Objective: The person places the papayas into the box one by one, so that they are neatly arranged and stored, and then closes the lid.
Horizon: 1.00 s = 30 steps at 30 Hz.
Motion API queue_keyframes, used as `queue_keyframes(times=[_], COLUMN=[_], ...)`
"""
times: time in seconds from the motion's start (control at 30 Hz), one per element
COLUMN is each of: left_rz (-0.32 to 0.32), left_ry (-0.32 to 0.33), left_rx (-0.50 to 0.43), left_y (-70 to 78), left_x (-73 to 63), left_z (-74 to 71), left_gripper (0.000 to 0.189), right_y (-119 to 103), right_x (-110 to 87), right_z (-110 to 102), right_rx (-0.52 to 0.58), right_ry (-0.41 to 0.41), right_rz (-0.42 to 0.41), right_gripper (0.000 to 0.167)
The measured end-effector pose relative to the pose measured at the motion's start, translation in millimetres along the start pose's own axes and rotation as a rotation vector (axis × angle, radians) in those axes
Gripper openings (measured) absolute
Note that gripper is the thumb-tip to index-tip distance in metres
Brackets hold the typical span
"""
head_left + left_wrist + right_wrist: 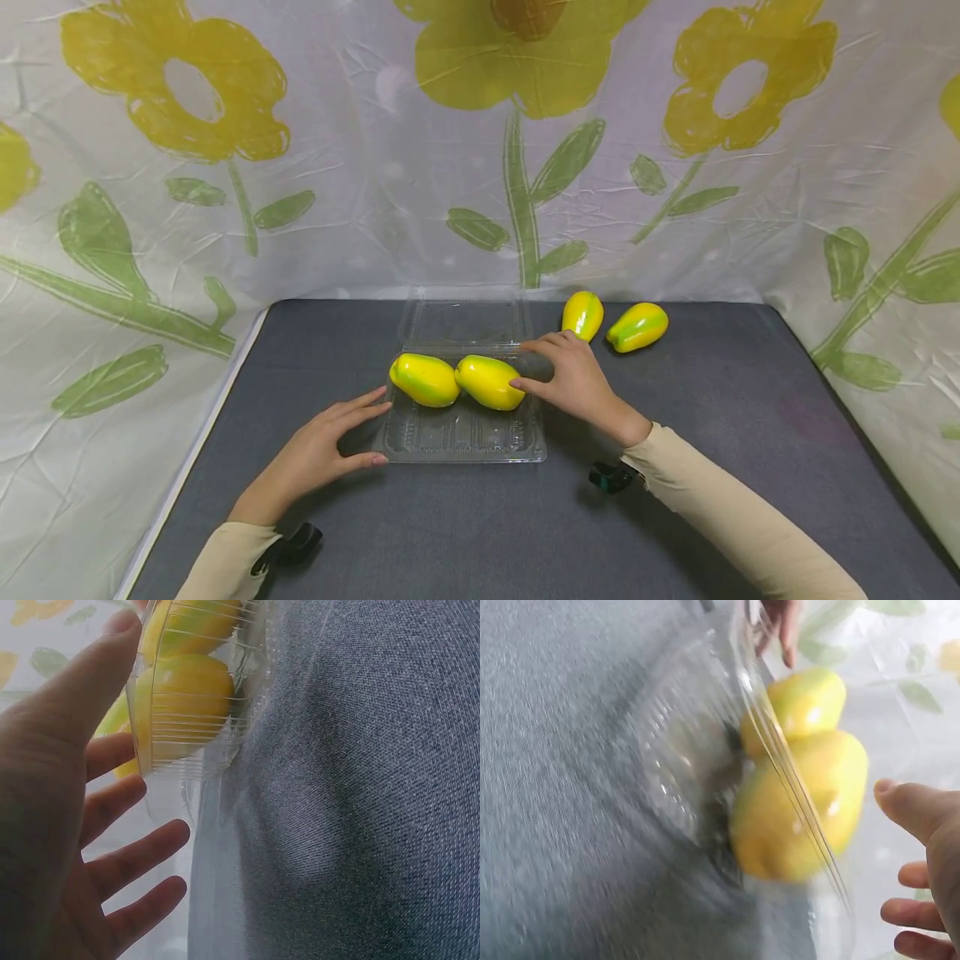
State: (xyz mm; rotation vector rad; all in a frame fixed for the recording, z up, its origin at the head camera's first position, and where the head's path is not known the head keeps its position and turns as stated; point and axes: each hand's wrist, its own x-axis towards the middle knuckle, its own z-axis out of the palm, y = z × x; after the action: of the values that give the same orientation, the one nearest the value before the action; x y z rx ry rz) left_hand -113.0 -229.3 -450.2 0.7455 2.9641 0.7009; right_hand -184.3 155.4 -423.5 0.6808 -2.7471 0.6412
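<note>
A clear plastic clamshell box (465, 450) lies with its lid (465, 323) folded back. Inside its back half two yellow-green papayas, one on the left (425, 380) and one on the right (489, 382), sit side by side. My left hand (318, 450) is at the box's left side, fingers spread and fingertips at the rim; in the left wrist view the thumb (112, 645) lies along the box's edge. Over the right rim hovers my right hand (573, 379), holding nothing. Its thumb (907, 802) is apart from the nearer papaya (802, 810) in the right wrist view.
Two more papayas lie on the dark grey cloth behind the right hand: one (582, 312) partly hidden by the fingers, another (637, 327) farther right. A white curtain (360, 167) with painted yellow flowers hangs along the table's back and sides.
</note>
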Motion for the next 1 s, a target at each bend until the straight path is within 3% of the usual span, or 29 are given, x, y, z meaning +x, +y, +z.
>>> queue_keyframes(times=[0.23, 0.53, 1.0], left_rz=[-0.021, -0.004, -0.002], left_ry=[-0.010, -0.003, -0.007], left_rx=[-0.008, -0.010, -0.016], left_y=[1.9, 1.9, 0.1], left_x=[-0.3, -1.0, -1.1], left_z=[-0.9, -1.4, -0.4], left_gripper=[0.079, 0.079, 0.078], right_y=[22.2, 60.5, 128.8], right_x=[-1.6, -6.8, -9.7], right_z=[-17.4, -45.1, -80.4], right_rx=[0.029, 0.003, -0.016], right_ry=[-0.048, -0.088, -0.160], right_rz=[0.053, 0.041, 0.095], right_gripper=[0.064, 0.073, 0.072])
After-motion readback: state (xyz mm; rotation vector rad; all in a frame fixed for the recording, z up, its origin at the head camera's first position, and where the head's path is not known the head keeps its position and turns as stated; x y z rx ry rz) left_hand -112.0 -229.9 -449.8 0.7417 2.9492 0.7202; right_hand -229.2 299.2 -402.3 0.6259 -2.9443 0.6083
